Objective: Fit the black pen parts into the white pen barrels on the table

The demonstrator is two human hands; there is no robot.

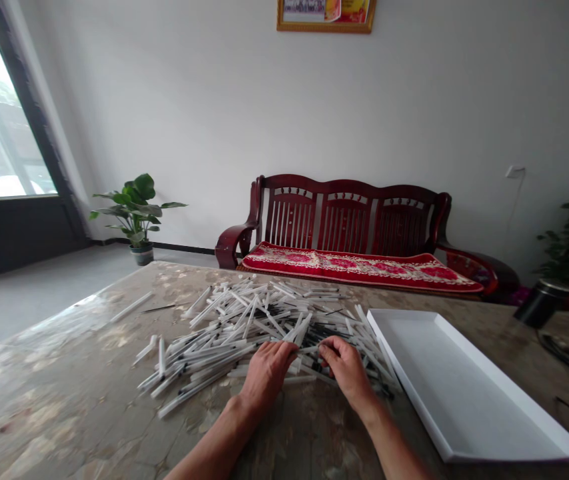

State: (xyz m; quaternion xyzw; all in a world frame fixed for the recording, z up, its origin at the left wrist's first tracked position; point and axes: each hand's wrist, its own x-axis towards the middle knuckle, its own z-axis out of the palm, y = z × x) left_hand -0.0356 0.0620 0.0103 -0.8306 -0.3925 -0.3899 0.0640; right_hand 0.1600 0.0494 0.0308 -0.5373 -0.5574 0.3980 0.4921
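Observation:
A large heap of white pen barrels [214, 353], many with black ends, lies on the patterned table in front of me. Over its near edge my left hand [268, 368] is closed, fingers pinched on one end of a whitish pen [308, 349]. Opposite it, my right hand [345, 370] pinches the other end between thumb and forefinger. The pen lies roughly level between the two hands, and my fingers hide both of its ends. Dark pen parts [332, 331] lie in the heap just behind my right hand.
A shallow white box lid or tray [444, 450] stands to the right of the heap. Further right are a black cylindrical container [539, 303] and a dark cable [564, 353]. A wooden bench [347, 227] with a red cover is behind the table; a potted plant [137, 210] stands left.

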